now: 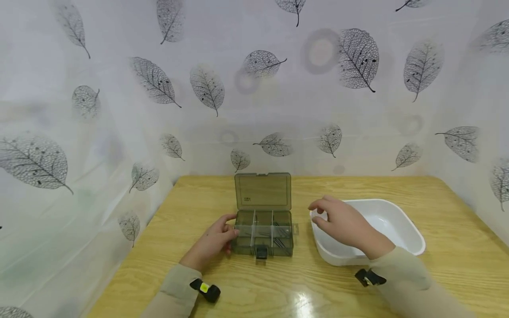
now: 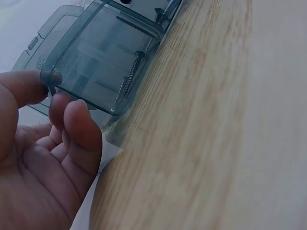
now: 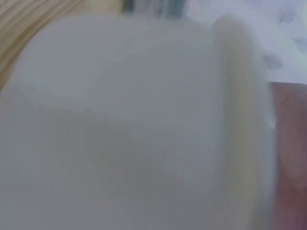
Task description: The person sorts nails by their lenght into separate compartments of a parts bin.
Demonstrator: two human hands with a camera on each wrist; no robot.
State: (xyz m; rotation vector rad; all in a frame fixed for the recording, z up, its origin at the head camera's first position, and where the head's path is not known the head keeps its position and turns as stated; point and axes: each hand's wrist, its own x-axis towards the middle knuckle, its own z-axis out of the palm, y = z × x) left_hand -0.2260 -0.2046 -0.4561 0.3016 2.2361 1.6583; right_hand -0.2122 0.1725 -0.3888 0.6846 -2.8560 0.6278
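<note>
A smoky translucent compartment box (image 1: 243,248) stands on the table with its hinged lid (image 1: 264,192) raised at the back. Dividers split it into several cells, and dark screws (image 1: 279,243) lie in the right-hand ones. My left hand (image 1: 214,240) grips the box's left side between thumb and fingers. Through the clear wall in the left wrist view, a threaded screw (image 2: 133,74) shows. Above the left rim of a white plastic basin (image 1: 413,240) hovers my right hand (image 1: 345,221), fingers loosely bent and thumb apart, with nothing visible between them. The right wrist view is blurred.
A wooden table (image 1: 254,291) carries both containers, the basin to the right of the box. Behind and to the sides hangs a pale curtain (image 1: 254,110) with a leaf print. A black device is strapped to each wrist.
</note>
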